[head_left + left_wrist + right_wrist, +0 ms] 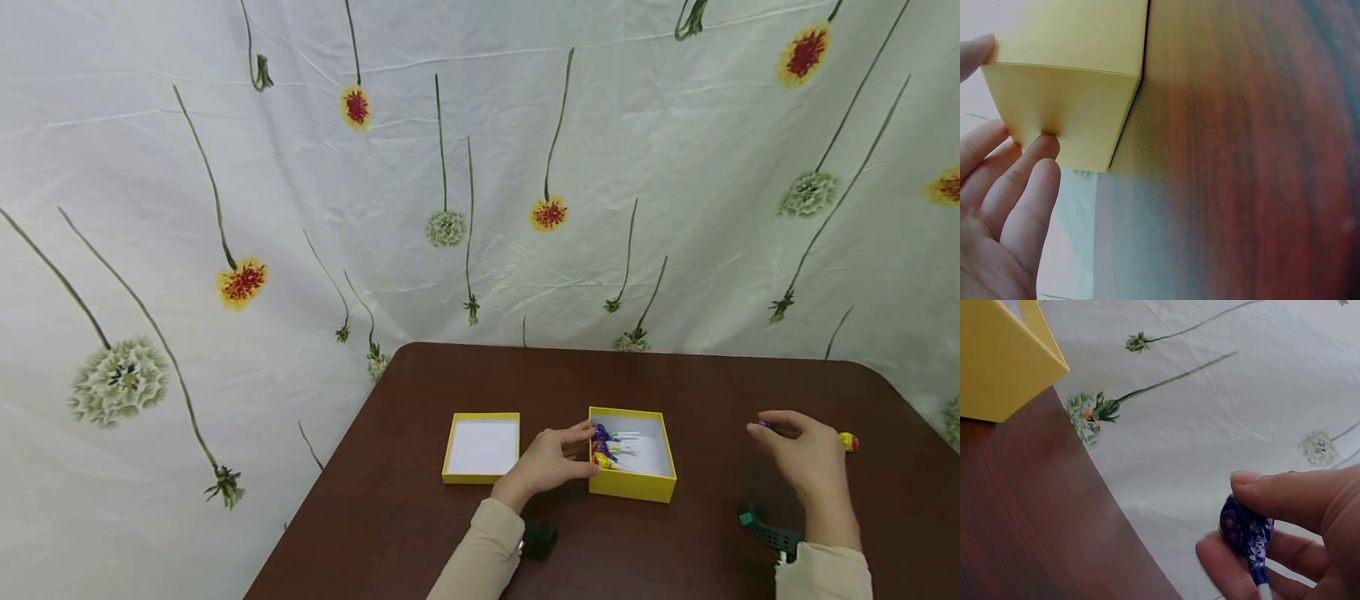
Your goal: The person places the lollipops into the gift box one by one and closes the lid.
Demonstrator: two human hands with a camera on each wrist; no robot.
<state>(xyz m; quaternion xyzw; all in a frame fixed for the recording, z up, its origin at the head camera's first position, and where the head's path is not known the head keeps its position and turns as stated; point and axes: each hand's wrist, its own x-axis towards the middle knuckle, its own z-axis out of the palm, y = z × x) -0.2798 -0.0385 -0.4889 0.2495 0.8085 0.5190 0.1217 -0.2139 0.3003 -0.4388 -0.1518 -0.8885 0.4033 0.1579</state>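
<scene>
A yellow open box [633,486] with a white inside stands on the table. Several wrapped lollipops [602,447] lie in it, heads along its left wall and white sticks pointing right. At that wall is my left hand [551,461]; its fairly straight fingers [1044,147] touch the outer face and its thumb reaches the near corner. To the right of the box, my right hand [806,458] pinches a lollipop in a purple-blue wrapper [1241,528] by its head, the white stick pointing down in the right wrist view.
A shallow yellow lid [486,446] with a white inside lies left of the box on the dark brown table [405,533]. Beyond the right hand shows a red and yellow lollipop [849,442]. A flower-printed cloth [495,167] hangs behind the table.
</scene>
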